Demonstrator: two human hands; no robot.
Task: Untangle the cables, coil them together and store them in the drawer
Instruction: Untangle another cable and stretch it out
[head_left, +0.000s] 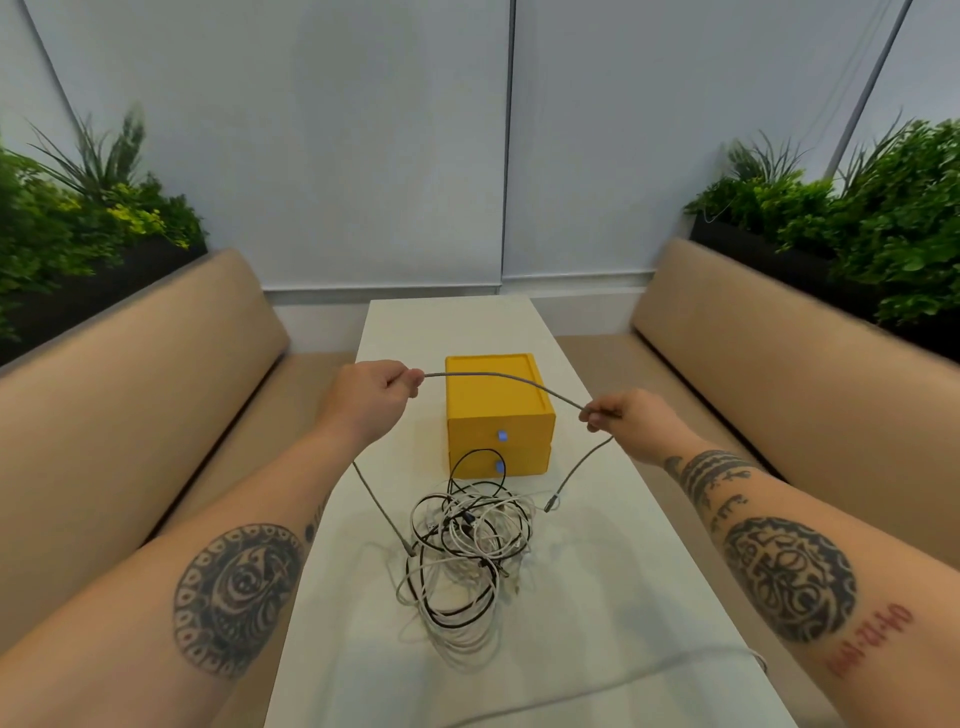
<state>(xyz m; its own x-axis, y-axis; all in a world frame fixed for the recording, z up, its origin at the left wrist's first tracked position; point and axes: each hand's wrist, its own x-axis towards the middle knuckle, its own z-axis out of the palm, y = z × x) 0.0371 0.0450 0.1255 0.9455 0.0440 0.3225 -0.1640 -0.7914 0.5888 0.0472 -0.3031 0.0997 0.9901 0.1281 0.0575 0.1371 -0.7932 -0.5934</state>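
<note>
Panels (389, 156) of pale grey-blue fill the back of the view, with a beige sofa on the left (130, 389) and another on the right (779, 374), each backed by a dark planter of green plants (78, 208). Between the sofas runs a long white table (597, 597), seen lengthwise from its near end.

On the far half of the table stands a yellow drawer unit (493, 410) with two drawers stacked one above the other. Both fronts sit closed, and each carries a small blue pull (502, 435). Just in front of the unit lies the tangle of cables (467, 545), a loose heap of black and white loops in the middle of the table; one black loop arches up in front of the lower drawer.

A grey braided cable (498, 378) is lifted clear of the heap and stretched in the air between the two hands, in front of the top of the yellow unit. The left hand (371, 392) grips it with curled fingers and thumb, knuckles up. The right hand (621, 415) pinches it between thumb and fingertips, a little lower and nearer. From each hand a free end hangs down: the left plug (407, 545) reaches the edge of the tangle, and the right plug (552, 503) hangs just beside the heap, near the table

A thin pale cable (675, 657) trails along the near right part of the table
</note>
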